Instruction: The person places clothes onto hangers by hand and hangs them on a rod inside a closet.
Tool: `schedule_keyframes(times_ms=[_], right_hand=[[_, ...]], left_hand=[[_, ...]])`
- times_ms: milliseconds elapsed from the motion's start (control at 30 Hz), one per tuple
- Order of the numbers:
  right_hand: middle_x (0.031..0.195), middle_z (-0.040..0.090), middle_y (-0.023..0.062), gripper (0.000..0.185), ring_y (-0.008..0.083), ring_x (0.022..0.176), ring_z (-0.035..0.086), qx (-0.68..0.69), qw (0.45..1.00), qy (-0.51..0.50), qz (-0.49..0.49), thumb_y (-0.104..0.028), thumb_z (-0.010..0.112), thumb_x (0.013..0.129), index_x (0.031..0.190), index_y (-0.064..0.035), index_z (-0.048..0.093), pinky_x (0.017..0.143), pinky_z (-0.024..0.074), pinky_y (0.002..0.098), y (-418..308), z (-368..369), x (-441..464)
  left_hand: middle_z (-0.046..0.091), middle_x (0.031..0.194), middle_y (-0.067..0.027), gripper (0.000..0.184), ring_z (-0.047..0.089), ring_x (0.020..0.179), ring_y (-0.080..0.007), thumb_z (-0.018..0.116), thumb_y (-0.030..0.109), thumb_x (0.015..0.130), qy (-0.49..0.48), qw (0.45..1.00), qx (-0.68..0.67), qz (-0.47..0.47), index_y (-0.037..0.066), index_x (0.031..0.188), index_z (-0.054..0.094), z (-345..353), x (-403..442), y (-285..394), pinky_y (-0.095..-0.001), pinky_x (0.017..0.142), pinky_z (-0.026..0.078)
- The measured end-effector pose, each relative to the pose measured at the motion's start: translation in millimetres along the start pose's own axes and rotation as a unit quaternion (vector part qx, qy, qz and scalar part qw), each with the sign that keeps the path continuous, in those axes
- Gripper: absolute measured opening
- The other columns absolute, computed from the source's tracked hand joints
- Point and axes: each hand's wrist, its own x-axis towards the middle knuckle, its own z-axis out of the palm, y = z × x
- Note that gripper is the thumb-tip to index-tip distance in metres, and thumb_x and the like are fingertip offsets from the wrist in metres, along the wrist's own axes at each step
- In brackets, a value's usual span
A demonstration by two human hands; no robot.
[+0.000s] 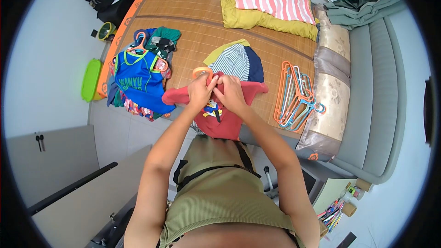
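Left of frame: green-lidded tub [92,80], contents hidden. Centre: red garment [227,121], mostly below the fingers, upper edge pinched in left hand [200,91] and right hand [230,93]. Lower right: pens [334,212] in holder [323,230].

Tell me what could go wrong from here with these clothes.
The orange hanger by the left hand might catch and stretch the red shirt's neckline. Lifting the shirt might drag the striped cloth beneath it. The blue top, piled at the bed's edge, could slide to the floor.
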Motion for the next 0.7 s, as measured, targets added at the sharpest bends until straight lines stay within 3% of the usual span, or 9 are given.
schedule_keyframes(times_ms=[33,100,233,333,367,467,700], right_hand=[[0.103,0.061,0.0116,0.029,0.0308,0.098,0.056,0.018,1.0,0.018,-0.002,-0.011,0.066,0.079,0.105,-0.0057,0.054,0.091,0.0387,0.045,4.2,2.5,-0.7],[0.096,0.06,0.0117,0.028,0.032,0.092,0.056,0.043,0.998,0.049,-0.027,-0.013,0.063,0.083,0.11,-0.0055,0.057,0.087,0.0407,0.0424,4.5,-1.5,2.4],[0.085,0.06,0.0106,0.019,0.03,0.087,0.057,0.025,0.998,0.039,-0.051,-0.021,0.066,0.082,0.096,-0.0072,0.064,0.079,0.0434,0.0425,20.1,-5.3,7.7],[0.081,0.059,0.0098,0.024,0.0293,0.081,0.058,-0.04,0.997,0.022,-0.064,-0.026,0.068,0.08,0.093,-0.0064,0.064,0.074,0.0453,0.0415,21.1,-3.7,12.9],[0.078,0.06,0.0103,0.03,0.0289,0.075,0.059,-0.076,0.993,0.03,-0.086,-0.034,0.069,0.079,0.086,-0.0055,0.063,0.067,0.0474,0.0407,18.1,0.2,16.8],[0.075,0.06,0.0117,0.034,0.0293,0.072,0.06,-0.136,0.989,0.009,-0.065,-0.039,0.067,0.081,0.079,-0.0054,0.059,0.061,0.0493,0.041,8.7,16.1,31.1],[0.076,0.062,0.0149,0.035,0.0348,0.068,0.063,-0.125,0.991,-0.05,-0.016,-0.038,0.059,0.089,0.084,-0.0039,0.057,0.057,0.0489,0.0441,-39.4,89.8,84.8]], left_hand=[[0.062,0.074,-0.0188,0.036,0.061,0.071,-0.0386,0.059,0.042,0.088,-0.031,1.0,0.002,-0.002,0.005,0.088,0.062,-0.4,-1.1,0.7,-0.0462,0.061,0.046],[0.061,0.074,-0.019,0.037,0.059,0.069,-0.0388,0.061,0.04,0.088,0.003,0.999,-0.015,0.049,0.004,0.085,0.06,2.4,-1.7,-3.9,-0.0467,0.06,0.044],[0.061,0.081,-0.0174,0.033,0.059,0.076,-0.0378,0.058,0.037,0.09,-0.013,0.996,0.038,0.077,0.004,0.091,0.061,-11.1,-4.7,-35.3,-0.0463,0.065,0.044],[0.06,0.08,-0.0157,0.028,0.059,0.078,-0.0354,0.058,0.032,0.09,0.0,0.995,0.055,0.082,0.005,0.09,0.061,-22.3,-12.5,-55.1,-0.0444,0.066,0.045],[0.06,0.08,-0.0154,0.027,0.059,0.077,-0.0348,0.058,0.032,0.09,0.004,0.995,0.056,0.084,0.005,0.09,0.061,-25.0,-14.9,-58.9,-0.0443,0.065,0.045],[0.06,0.079,-0.0138,0.027,0.058,0.076,-0.0327,0.06,0.033,0.088,0.023,0.992,0.094,0.084,0.006,0.091,0.061,-36.1,-19.2,-77.4,-0.0434,0.064,0.044],[0.054,0.074,-0.0076,0.027,0.055,0.07,-0.0263,0.062,0.036,0.086,0.119,0.964,0.228,0.058,0.009,0.091,0.061,-83.3,-4.2,-141.8,-0.0387,0.06,0.042]])
